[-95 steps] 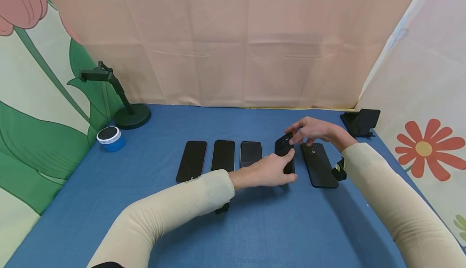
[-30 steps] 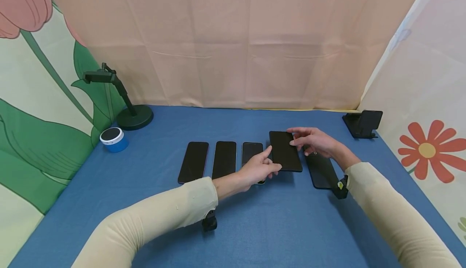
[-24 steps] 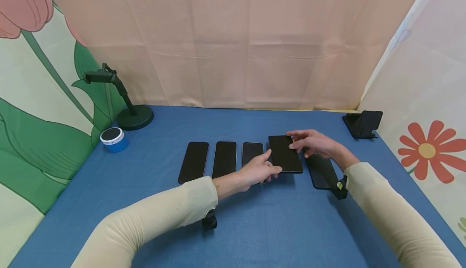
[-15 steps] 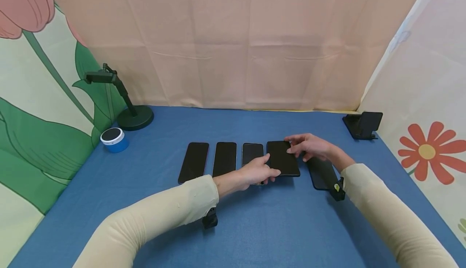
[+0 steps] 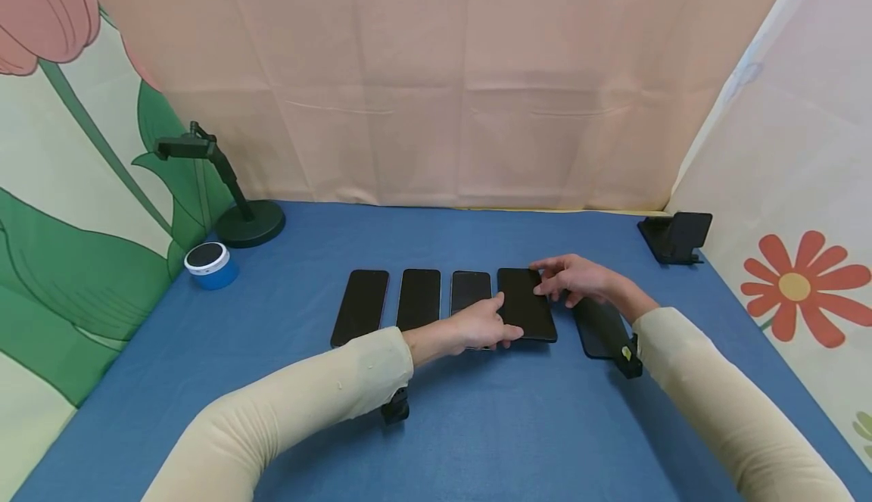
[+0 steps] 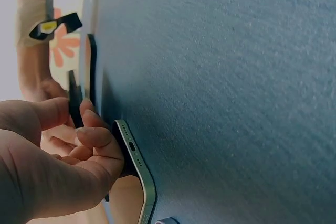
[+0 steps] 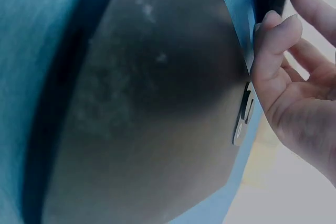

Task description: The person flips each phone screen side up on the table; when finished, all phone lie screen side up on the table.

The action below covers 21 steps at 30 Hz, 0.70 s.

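Note:
A black smartphone [image 5: 527,307], screen up, is held low over the blue table between both hands. My left hand [image 5: 479,324] pinches its near left corner, and my right hand [image 5: 575,279] pinches its upper right edge. In the left wrist view the left thumb and fingers [image 6: 94,135] are on the dark phone's edge, just above a light-framed phone [image 6: 142,171]. Under the right wrist lies a face-down dark phone [image 7: 147,103] with its camera bump [image 7: 243,116] showing; the right hand [image 7: 294,82] is beside it. My left hand partly covers the third phone [image 5: 470,290].
Two more phones, a left one [image 5: 360,307] and a second one [image 5: 418,297], lie screen up in the row. A blue and white round container [image 5: 211,266] and a dark green stand [image 5: 250,223] are back left. A black folding phone stand [image 5: 676,237] is back right.
The phone, earlier tilted with its back showing, has been turned screen up. Both hands have lowered it toward the table and brought it nearer, into line with the row.

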Each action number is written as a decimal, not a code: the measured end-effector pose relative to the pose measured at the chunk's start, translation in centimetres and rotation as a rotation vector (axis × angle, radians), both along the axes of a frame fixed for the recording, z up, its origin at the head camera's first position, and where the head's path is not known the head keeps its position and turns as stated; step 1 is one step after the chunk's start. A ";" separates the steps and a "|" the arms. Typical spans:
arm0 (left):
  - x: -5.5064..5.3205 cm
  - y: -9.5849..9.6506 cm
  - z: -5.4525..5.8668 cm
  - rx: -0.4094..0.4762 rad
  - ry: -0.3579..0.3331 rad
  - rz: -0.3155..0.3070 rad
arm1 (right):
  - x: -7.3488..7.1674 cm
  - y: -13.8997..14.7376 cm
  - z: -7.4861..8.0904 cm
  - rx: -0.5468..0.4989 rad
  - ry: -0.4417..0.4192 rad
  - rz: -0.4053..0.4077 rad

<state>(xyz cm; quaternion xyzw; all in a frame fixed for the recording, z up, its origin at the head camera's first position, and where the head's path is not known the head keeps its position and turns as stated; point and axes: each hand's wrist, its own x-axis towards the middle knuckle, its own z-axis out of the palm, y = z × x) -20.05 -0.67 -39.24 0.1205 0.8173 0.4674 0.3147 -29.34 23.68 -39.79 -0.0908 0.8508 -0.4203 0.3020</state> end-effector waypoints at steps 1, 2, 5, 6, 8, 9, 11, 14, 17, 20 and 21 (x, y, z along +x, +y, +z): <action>0.0 0.0 0.0 -0.006 0.002 -0.004 | 0.0 0.0 0.0 0.008 0.004 0.003; 0.0 0.1 0.0 -0.015 0.004 -0.009 | 0.0 0.0 0.0 0.017 0.007 0.008; -0.1 0.1 0.1 -0.039 0.010 -0.030 | -0.2 0.0 0.0 0.039 0.012 0.008; -0.1 0.1 0.2 -0.046 0.015 -0.037 | -0.2 0.0 0.0 0.044 0.013 0.012; -0.1 0.1 0.3 -0.061 0.021 -0.050 | -0.2 -0.1 0.0 0.053 0.011 0.009; -0.1 0.1 0.4 -0.066 0.021 -0.056 | -0.2 -0.1 0.0 0.057 0.010 0.006; -0.2 0.0 0.6 -0.073 0.016 -0.061 | -0.2 -0.1 0.0 0.063 0.009 0.001; -0.3 0.0 0.7 -0.084 0.013 -0.065 | -0.2 -0.1 0.0 0.067 0.011 -0.001; -0.4 0.0 0.7 -0.090 0.013 -0.060 | -0.2 0.0 0.0 0.068 0.014 0.001; -0.5 -0.1 0.7 -0.095 0.017 -0.059 | 0.0 0.0 0.2 0.068 0.024 0.011; -0.6 -0.1 0.7 -0.101 0.021 -0.058 | 0.1 0.0 0.3 0.067 0.027 0.015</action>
